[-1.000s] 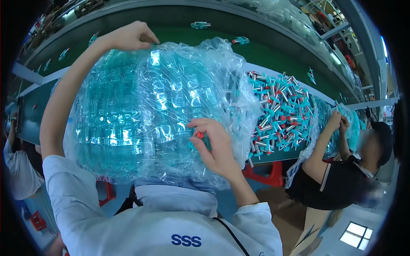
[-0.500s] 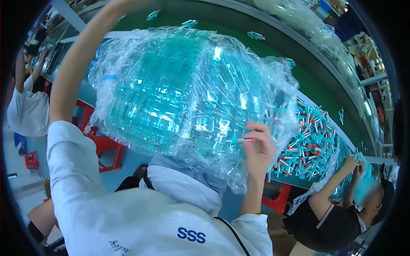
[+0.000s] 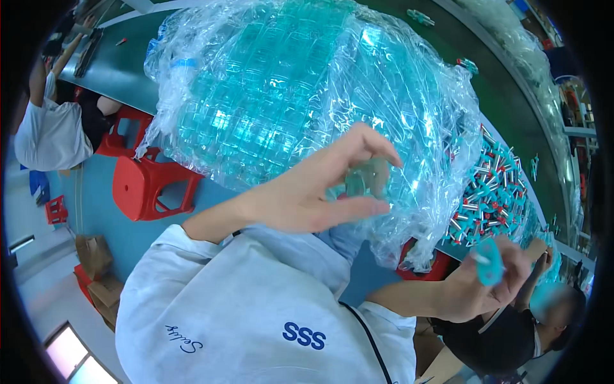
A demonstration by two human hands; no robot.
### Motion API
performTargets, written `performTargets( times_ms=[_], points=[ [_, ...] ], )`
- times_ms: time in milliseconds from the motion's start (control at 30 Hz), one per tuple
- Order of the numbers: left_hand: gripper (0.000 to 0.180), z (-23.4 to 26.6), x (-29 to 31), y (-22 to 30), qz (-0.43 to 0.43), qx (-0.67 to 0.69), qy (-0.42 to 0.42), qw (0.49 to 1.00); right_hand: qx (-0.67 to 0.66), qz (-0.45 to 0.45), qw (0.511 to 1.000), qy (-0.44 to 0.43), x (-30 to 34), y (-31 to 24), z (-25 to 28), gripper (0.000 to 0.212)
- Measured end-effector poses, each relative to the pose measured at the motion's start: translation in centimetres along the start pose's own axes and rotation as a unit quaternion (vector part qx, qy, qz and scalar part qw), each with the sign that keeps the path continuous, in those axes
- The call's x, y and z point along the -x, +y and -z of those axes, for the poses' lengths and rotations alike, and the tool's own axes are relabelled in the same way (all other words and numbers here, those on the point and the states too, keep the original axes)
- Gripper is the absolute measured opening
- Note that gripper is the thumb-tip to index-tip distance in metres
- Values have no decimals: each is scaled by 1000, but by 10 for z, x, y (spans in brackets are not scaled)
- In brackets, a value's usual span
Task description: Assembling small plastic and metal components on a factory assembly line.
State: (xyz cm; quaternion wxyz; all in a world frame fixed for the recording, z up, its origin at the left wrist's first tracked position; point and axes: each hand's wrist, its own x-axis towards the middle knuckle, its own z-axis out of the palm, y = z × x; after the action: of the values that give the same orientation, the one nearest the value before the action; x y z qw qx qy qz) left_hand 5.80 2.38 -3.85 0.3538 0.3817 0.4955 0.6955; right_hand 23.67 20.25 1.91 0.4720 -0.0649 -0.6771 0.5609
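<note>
OK, head view only: your left hand (image 3: 313, 192) is curled, thumb and fingers around what looks like a clear teal piece (image 3: 362, 179), partly hidden, in front of the near side of the plastic bag (image 3: 167, 96). Your right hand (image 3: 478, 287), near right, pinches a blurred teal part (image 3: 488, 261); can't make out its detail. Those two are well apart, so I'd call them unjoined. Plenty left: bag's packed with teal shells (image 3: 268, 83), loose parts (image 3: 491, 200) heaped to its right. Teal units (image 3: 420, 18) lie on the far green belt (image 3: 502, 102); can't tell if those are done.
</note>
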Motion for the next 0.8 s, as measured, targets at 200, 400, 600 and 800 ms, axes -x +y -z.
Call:
performTargets(
  times_ms=[200, 400, 600, 800],
  points=[
    [56, 11, 0, 11, -68, -212, -29, 974, 111, -103, 988, -41, 22, 8, -31, 27],
    [57, 6, 6, -3, -90, -85, -22, 992, 124, -88, 984, -91, 23, 17, -42, 28],
    [52, 18, 3, 4, -77, -137, -69, 985, 121, -24, 978, -167, 14, 22, -44, 23],
    [46, 24, 1, 3, -96, -145, -90, 981, 136, 24, 967, -214, 11, 25, -41, 27]
  ],
)
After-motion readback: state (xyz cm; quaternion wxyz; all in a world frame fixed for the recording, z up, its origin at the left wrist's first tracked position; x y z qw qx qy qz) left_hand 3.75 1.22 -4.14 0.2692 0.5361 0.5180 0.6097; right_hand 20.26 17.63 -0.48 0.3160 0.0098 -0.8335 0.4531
